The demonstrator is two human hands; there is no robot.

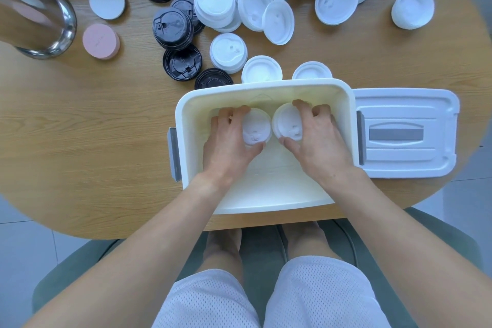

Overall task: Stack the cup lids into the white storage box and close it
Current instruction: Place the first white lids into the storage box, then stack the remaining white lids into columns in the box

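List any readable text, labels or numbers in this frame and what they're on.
Nothing can be read for certain.
Black lids: raised lettering round the rim, too small and blurred to read.
Pink lid: faint embossed mark, unreadable.
White lids in the left hand and right hand: moulded shapes only, no text visible.
Box and box lid: no text; the grey strip is blank.

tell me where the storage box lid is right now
In the head view the box lid lies flat on the wooden table, just right of the open white storage box, beside its grey right latch.
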